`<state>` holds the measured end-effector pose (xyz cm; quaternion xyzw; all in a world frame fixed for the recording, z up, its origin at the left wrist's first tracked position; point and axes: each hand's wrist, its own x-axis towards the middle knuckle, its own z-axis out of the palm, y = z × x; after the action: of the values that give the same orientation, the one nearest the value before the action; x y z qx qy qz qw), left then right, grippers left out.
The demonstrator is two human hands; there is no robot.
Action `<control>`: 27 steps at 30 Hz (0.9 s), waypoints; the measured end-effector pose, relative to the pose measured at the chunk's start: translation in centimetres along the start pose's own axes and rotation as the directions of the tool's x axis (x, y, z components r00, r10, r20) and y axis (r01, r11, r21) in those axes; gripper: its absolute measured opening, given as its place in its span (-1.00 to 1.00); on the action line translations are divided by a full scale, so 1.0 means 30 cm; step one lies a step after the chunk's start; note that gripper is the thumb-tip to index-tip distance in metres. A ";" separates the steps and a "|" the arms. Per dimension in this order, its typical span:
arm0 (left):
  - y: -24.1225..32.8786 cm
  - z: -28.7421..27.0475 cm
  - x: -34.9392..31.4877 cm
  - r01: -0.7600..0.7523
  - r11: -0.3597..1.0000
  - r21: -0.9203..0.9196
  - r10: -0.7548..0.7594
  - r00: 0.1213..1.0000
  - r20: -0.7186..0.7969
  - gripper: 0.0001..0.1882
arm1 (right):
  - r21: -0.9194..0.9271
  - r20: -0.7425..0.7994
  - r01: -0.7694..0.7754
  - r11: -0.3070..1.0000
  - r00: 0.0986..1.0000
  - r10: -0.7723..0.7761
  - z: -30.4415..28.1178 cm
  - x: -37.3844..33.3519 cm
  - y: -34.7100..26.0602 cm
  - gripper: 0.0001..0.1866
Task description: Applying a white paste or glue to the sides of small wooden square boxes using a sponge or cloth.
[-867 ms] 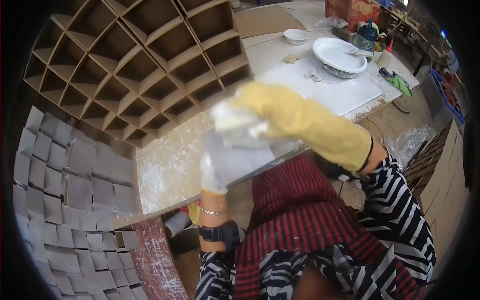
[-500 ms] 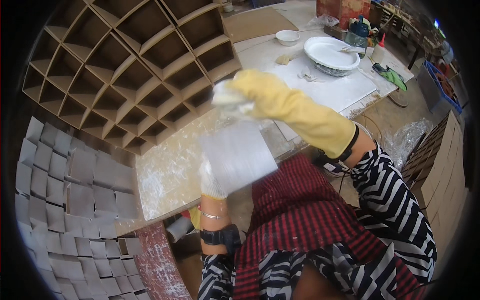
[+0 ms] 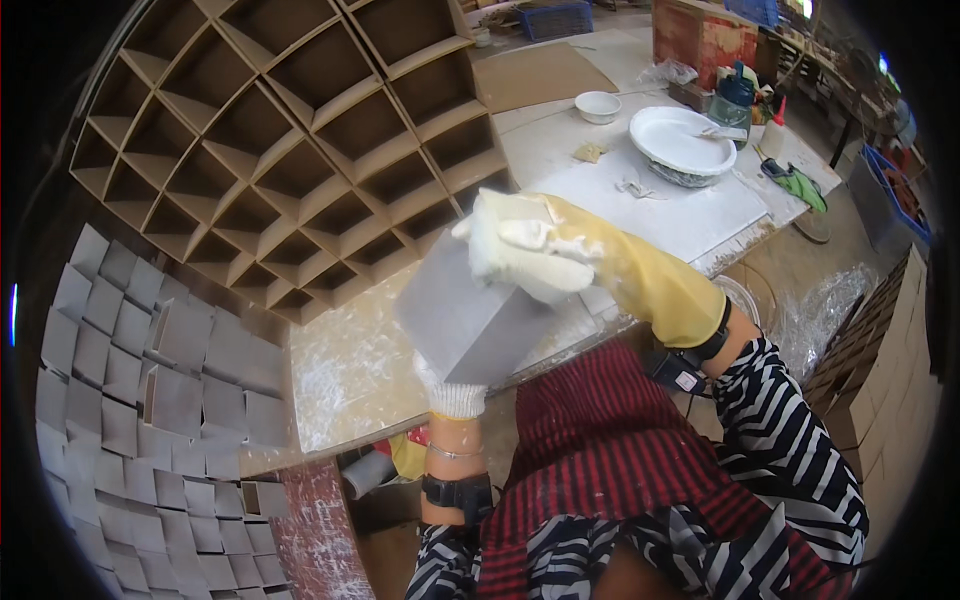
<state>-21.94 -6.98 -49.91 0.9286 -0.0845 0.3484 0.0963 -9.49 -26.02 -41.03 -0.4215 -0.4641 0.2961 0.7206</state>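
Note:
A grey box-shaped block (image 3: 455, 310) is held tilted above the front edge of the worktable, two of its faces showing. My left hand (image 3: 452, 395), in a white knit glove, supports it from below; most of those fingers are hidden behind the box. My right hand (image 3: 555, 250) wears a long yellow rubber glove smeared with white. Its fingers are closed around a soft white pad (image 3: 484, 240), which lies against the box's upper edge. Whether the pad is sponge or folded cloth is unclear.
Behind the box stands a large brown compartment grid (image 3: 290, 150). Stacked grey boxes (image 3: 170, 410) fill the left side. On the table (image 3: 340, 390) are a white basin (image 3: 665, 135) with a brush, a small white bowl (image 3: 598, 106) and a green-black glove (image 3: 795, 185).
My right hand has come down and the pad now meets the box. The box has turned, showing a second side face. The whole view has shifted slightly.

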 end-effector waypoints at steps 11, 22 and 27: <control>-0.043 0.031 -0.032 0.326 -0.275 -0.904 -0.322 0.855 0.406 -0.48 | -0.288 -0.161 0.025 0.957 0.984 -0.074 0.083 -0.040 -0.154 -0.42; -0.088 0.054 -0.030 0.171 -0.769 -0.616 -0.174 0.871 0.459 -0.52 | -0.895 0.236 0.266 0.358 0.964 -0.126 0.174 -0.002 -0.134 -0.45; -0.019 -0.034 0.047 0.214 -0.701 -0.681 -0.492 0.546 0.678 -0.50 | -0.915 0.240 0.239 0.326 0.970 -0.038 0.199 -0.123 -0.169 -0.40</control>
<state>-21.41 -6.32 -48.30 0.2826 0.1350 0.1005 0.9444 -16.24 -29.44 -36.83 -0.6893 -0.6449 -0.0514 0.3261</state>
